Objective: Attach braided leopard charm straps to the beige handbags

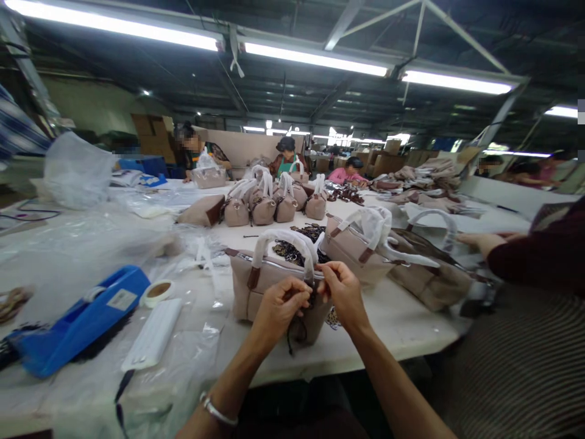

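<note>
While upright at the near table edge [402,329], beige handbag [274,292] directly ahead of both hands, long axis left to right, wrapped handle [286,241] arching over the top. Off to the left, blue tape dispenser [86,317] and tape roll [158,291], well apart. Left hand [278,305] pinched at the bag's top right edge; right hand [345,292] close beside it, fingertips nearly touching, pinching the same spot, both equally near. Dark cord [292,338] dangling beneath. Further right, co-worker's hand [482,242] on another bag [429,268].

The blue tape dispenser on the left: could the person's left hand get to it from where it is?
Probably yes. The left hand is at the handbag; between it and the blue tape dispenser lie only flat plastic wrap and a tape roll.
</note>
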The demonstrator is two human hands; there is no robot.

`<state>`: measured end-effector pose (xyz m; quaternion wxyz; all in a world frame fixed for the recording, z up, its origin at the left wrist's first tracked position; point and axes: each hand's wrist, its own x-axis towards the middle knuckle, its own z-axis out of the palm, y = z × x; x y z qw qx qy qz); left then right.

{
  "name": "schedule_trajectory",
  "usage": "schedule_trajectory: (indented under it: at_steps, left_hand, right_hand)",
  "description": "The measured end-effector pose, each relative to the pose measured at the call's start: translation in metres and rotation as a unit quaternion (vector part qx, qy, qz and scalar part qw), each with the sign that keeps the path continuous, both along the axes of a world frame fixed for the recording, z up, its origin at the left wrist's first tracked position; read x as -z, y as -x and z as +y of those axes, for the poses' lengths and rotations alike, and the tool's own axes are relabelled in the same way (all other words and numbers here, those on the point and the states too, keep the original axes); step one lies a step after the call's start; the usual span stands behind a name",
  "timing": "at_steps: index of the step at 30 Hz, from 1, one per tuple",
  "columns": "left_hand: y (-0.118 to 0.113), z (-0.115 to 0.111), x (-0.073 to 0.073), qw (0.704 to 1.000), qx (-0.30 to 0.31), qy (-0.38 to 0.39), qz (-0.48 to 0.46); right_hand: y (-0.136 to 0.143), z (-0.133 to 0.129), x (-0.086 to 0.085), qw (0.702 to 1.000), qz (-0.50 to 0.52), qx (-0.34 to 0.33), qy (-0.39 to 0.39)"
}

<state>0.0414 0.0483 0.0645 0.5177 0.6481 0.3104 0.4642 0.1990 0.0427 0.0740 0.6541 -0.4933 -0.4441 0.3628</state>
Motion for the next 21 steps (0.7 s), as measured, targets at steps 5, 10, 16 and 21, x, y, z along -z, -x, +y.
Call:
schedule_trajectory:
  at_steps: [5,10,16,21]
  left_hand:
    - [0.002,-0.005,-0.012,0.994,0.022,0.058,-0.096]
    - [0.004,-0.004,-0.010,0.981,0.017,0.090,-0.171]
    - [0.004,0.001,-0.002,0.963,0.008,0.136,-0.231]
    - [0.000,0.005,0.007,0.961,0.013,0.164,-0.223]
  right_hand:
    - [0.009,0.009,0.000,0.948,0.313,-0.050,-0.028]
    - [0.006,0.009,0.007,0.930,0.362,-0.062,-0.025]
    - [-0.001,0.007,0.017,0.922,0.380,-0.048,-0.054]
    - [0.006,-0.006,0.020,0.952,0.281,-0.082,-0.089]
